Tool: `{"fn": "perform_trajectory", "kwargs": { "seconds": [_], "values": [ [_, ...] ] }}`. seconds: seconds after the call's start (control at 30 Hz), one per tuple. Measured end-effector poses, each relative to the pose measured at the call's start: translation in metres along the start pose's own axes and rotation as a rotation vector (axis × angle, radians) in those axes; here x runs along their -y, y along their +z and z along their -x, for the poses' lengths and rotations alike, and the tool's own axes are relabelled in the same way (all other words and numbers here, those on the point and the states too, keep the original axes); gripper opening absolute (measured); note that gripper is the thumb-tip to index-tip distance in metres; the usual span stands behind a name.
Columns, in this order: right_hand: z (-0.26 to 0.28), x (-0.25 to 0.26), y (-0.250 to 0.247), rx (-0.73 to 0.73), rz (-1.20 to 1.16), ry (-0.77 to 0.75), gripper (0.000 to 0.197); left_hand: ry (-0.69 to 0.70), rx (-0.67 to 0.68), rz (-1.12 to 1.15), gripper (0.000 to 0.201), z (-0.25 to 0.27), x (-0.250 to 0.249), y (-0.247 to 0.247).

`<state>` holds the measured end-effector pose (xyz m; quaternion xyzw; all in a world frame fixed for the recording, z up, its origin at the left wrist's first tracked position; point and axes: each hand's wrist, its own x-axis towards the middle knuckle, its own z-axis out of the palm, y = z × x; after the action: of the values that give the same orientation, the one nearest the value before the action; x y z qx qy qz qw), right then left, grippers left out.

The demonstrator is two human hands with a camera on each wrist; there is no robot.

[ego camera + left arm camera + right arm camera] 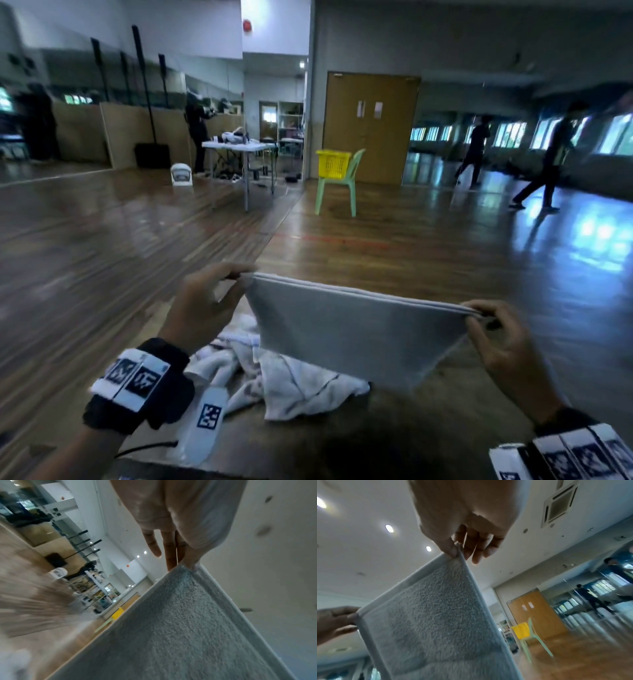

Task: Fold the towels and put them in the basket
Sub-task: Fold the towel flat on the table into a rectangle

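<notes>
A grey towel [346, 329], doubled, hangs stretched above the table [394, 438]; the left hand [202, 308] and right hand [503, 342] each pinch a top corner. White towels [274, 377] lie beneath. The yellow basket [333, 163] sits on a far chair [346, 192].

A large hall like a dance or activity studio: polished wooden floor [394, 246] across the frame, wall mirrors [113, 82] at upper left, wooden double doors [371, 123] at centre, windows [613, 133] at right, recessed ceiling lights [389, 528] overhead.
</notes>
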<state>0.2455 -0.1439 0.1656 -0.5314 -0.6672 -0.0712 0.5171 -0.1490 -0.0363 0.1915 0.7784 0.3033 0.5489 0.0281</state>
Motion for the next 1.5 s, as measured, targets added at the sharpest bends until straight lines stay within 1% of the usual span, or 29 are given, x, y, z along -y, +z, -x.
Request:
{"fn": "perform_trajectory", "kwargs": {
  "seconds": [0.03, 0.1, 0.2, 0.3, 0.43, 0.57, 0.63, 0.7, 0.77, 0.8, 0.87, 0.93, 1.0, 1.03, 1.1, 1.17, 1.23, 1.3, 1.33, 1.4, 1.43, 1.5],
  "values": [
    [-0.009, 0.007, -0.007, -0.036, -0.008, -0.024, 0.018, 0.025, -0.025, 0.006, 0.021, -0.010, -0.009, -0.009],
    [-0.024, 0.019, -0.019, -0.090, 0.006, -0.075, 0.017, 0.059, -0.033, 0.013, 0.025, -0.025, -0.019, -0.021],
    [-0.035, 0.032, -0.027, -0.116, 0.094, -0.128, 0.017, 0.092, 0.013, 0.030, 0.028, -0.033, -0.018, -0.029],
    [-0.034, 0.023, -0.019, -0.104, 0.164, -0.139, 0.016, 0.104, 0.073, -0.024, 0.030, -0.026, -0.004, -0.023],
    [-0.016, -0.006, 0.002, -0.024, 0.148, -0.133, 0.015, 0.097, 0.152, -0.104, 0.018, -0.004, 0.024, -0.007],
    [0.015, -0.041, 0.033, 0.043, 0.178, -0.058, 0.016, 0.091, 0.210, -0.227, 0.020, 0.026, 0.049, 0.017],
    [0.031, -0.056, 0.049, 0.070, 0.185, -0.012, 0.019, 0.048, 0.248, -0.260, 0.016, 0.046, 0.059, 0.032],
    [0.049, -0.070, 0.062, 0.094, 0.209, 0.017, 0.027, 0.000, 0.325, -0.290, 0.013, 0.072, 0.069, 0.047],
    [0.070, -0.084, 0.072, 0.182, 0.235, 0.001, 0.035, -0.007, 0.405, -0.346, 0.012, 0.101, 0.078, 0.059],
    [0.082, -0.089, 0.075, 0.248, 0.258, -0.033, 0.040, -0.006, 0.445, -0.366, 0.013, 0.116, 0.082, 0.063],
    [0.107, -0.098, 0.078, 0.380, 0.296, -0.103, 0.041, 0.003, 0.516, -0.392, 0.017, 0.142, 0.086, 0.067],
    [0.125, -0.104, 0.079, 0.505, 0.319, -0.110, 0.037, 0.056, 0.584, -0.381, 0.020, 0.166, 0.088, 0.068],
    [0.138, -0.106, 0.080, 0.637, 0.337, -0.084, 0.033, 0.120, 0.698, -0.359, 0.020, 0.181, 0.087, 0.068],
    [0.143, -0.107, 0.081, 0.689, 0.343, -0.082, 0.028, 0.143, 0.752, -0.362, 0.019, 0.187, 0.087, 0.067],
    [0.151, -0.106, 0.085, 0.747, 0.341, -0.101, 0.015, 0.167, 0.844, -0.389, 0.017, 0.193, 0.089, 0.068],
    [0.158, -0.106, 0.088, 0.771, 0.352, -0.120, 0.009, 0.170, 0.895, -0.399, 0.021, 0.197, 0.091, 0.072],
    [0.160, -0.108, 0.090, 0.793, 0.384, -0.112, 0.007, 0.139, 0.910, -0.388, 0.028, 0.199, 0.093, 0.078],
    [0.155, -0.109, 0.092, 0.802, 0.445, -0.095, 0.014, 0.078, 0.920, -0.360, 0.031, 0.195, 0.093, 0.084],
    [0.152, -0.111, 0.093, 0.791, 0.482, -0.087, 0.015, 0.046, 0.914, -0.348, 0.029, 0.193, 0.094, 0.088],
    [0.145, -0.115, 0.097, 0.758, 0.544, -0.062, 0.014, -0.018, 0.880, -0.331, 0.015, 0.189, 0.091, 0.094],
    [0.142, -0.116, 0.100, 0.752, 0.563, -0.037, 0.013, -0.059, 0.867, -0.316, 0.012, 0.188, 0.090, 0.098],
    [0.140, -0.120, 0.103, 0.758, 0.578, 0.021, 0.013, -0.158, 0.891, -0.308, 0.018, 0.185, 0.087, 0.101]
  ]
}}
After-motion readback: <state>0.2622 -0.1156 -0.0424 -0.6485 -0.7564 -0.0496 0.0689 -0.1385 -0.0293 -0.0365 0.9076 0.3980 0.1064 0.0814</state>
